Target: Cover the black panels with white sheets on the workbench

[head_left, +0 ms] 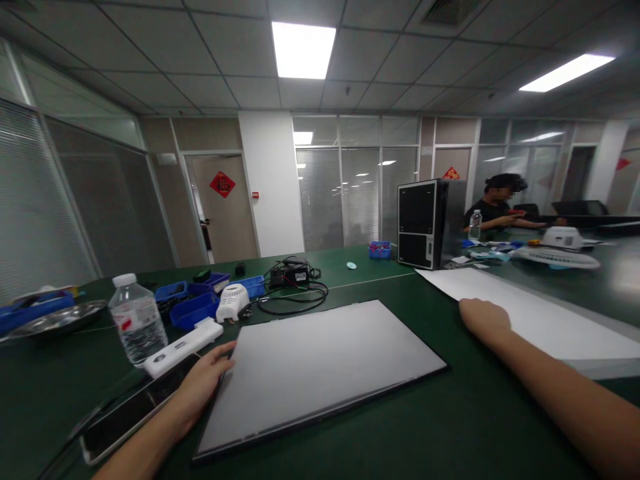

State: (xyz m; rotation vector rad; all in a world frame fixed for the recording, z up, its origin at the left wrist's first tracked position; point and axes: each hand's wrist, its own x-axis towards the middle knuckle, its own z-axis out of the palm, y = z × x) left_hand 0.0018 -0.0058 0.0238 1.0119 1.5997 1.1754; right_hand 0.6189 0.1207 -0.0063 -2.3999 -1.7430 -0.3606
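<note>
- A flat grey panel (325,360) with a thin dark frame lies on the green counter (400,433), in front of the person and between the two hands.
- The left hand (203,383) is at the panel's left edge, its grip partly curled with fingertips against the frame; whether it pinches the edge, I cannot tell.
- The right hand (484,319) is curled in, knuckles up, at the near edge of a white sheet (560,327); its fingertips are hidden, so I cannot tell if its grip has hold of the sheet.
- Just beside the left hand is a phone (140,413), with a white power strip (183,348) and a water bottle (137,327) beyond.
- Blue trays (193,313) and black cables (295,293) lie past the panel.
- A computer case (416,223) stands upright near the sheet's far end.
</note>
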